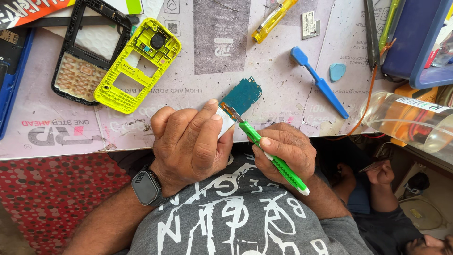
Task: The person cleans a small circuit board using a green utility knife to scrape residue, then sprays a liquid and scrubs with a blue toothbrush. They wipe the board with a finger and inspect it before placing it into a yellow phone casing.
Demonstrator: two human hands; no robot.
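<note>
Grip: the left hand [188,141] is closing thumb and fingers around the near end of a teal, roughly rectangular phone circuit board [241,97], with a white strip showing at the pinched end; the right hand [285,151] is wrapping shut around a slim green plastic tool with a white cap and a short metal tip [273,158]. The board is lying just above the surface [283,89], its long axis running from the left fingertips up and to the right, away from the body. The tool is lying along a crossing diagonal, cap low and to the right, tip pointing up and to the left and meeting the board's near edge right beside the left thumb. Both hands are touching or nearly touching at this point; the left is the one carrying the board.

Surroundings: a yellow-green plastic phone frame [137,66] and a black phone front with a pale keypad [87,52] are lying to the upper left, well apart from the hands. A blue plastic pry tool [321,85] and a small blue pick [337,72] are lying to the right, a yellow-handled screwdriver [273,19] farther up. A clear bottle [410,120] is lying at the right edge. Nothing is standing between tip and board.
</note>
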